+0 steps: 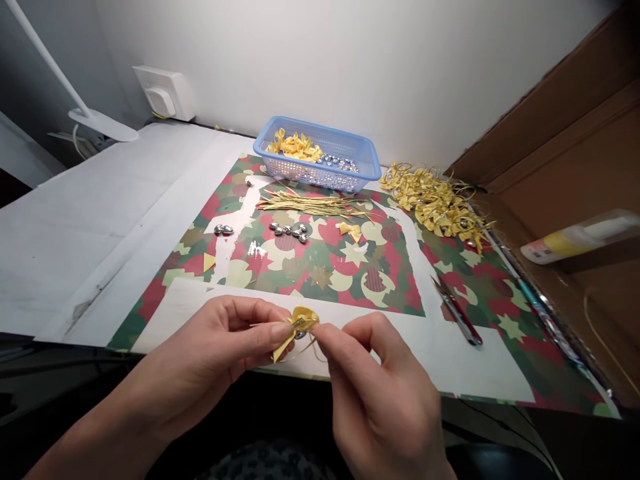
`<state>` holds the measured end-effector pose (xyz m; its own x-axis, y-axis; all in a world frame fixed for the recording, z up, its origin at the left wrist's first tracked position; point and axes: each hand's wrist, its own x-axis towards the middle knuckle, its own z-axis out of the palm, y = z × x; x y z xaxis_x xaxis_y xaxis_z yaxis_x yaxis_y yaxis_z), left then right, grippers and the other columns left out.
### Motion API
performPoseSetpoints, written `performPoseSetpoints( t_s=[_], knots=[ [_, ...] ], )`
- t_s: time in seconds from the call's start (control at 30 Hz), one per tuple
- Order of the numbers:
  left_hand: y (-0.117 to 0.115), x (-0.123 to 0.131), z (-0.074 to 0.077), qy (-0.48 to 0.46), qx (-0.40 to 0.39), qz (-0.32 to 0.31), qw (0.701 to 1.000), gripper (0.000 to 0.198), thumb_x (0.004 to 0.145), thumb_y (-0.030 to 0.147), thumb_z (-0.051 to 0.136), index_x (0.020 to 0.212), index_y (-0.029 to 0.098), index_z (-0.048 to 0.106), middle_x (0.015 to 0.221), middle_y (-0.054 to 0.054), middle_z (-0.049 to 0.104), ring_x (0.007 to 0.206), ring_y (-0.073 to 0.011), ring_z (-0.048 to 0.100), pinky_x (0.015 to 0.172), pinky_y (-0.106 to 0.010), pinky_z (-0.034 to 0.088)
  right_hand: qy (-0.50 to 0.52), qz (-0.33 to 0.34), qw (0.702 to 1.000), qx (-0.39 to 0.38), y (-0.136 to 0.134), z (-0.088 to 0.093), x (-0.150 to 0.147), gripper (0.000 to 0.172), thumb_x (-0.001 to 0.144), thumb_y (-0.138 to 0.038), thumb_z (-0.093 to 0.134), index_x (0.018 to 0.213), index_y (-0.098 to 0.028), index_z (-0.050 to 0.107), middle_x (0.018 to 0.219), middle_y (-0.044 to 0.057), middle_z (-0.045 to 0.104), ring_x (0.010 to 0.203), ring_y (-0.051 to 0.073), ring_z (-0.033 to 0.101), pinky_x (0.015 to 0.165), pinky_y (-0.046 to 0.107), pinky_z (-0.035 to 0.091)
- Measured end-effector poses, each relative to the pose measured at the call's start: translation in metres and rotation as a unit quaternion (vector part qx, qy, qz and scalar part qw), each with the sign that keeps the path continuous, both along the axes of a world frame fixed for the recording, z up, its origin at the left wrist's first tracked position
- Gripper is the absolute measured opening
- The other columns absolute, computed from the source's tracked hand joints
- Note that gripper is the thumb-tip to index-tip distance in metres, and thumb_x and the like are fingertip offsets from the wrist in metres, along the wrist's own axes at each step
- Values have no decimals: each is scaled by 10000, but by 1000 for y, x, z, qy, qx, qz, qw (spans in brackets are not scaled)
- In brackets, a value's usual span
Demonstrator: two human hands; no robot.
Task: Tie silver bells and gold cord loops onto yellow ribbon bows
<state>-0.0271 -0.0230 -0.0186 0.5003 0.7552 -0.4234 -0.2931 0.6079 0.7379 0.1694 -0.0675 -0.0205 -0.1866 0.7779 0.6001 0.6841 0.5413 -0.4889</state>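
My left hand (220, 347) pinches a small yellow ribbon bow (298, 322) with a silver bead at its middle, held just above the table's near edge. My right hand (373, 380) meets it from the right, fingertips pinched on a thin gold wire (311, 351) that loops under the bow. Both hands are closed around the piece. Further back on the patterned paper (320, 267) lie a bundle of gold wires (310, 203), several silver beads (290, 231), a pair of beads (223, 229) and one loose yellow bow (350, 230).
A blue basket (367, 163) with yellow bows and silver beads stands at the back. A heap of finished bows (437, 200) lies to its right. Scissors (457, 312) rest on the right. A glue bottle (580, 238) lies on a brown board, a white lamp (103, 123) at the left.
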Motion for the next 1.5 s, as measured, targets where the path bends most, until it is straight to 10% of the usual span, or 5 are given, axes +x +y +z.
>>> performPoseSetpoints(
  t_s=[1.5],
  knots=[
    [1, -2, 13, 1, -40, -4, 999, 152, 786, 250, 874, 727, 138, 790, 729, -12, 657, 695, -104, 504, 639, -152, 442, 220, 47, 958, -180, 9, 2, -13, 201, 989, -96, 549, 892, -229, 665, 776, -24, 547, 679, 110, 517, 633, 217, 447]
  ],
)
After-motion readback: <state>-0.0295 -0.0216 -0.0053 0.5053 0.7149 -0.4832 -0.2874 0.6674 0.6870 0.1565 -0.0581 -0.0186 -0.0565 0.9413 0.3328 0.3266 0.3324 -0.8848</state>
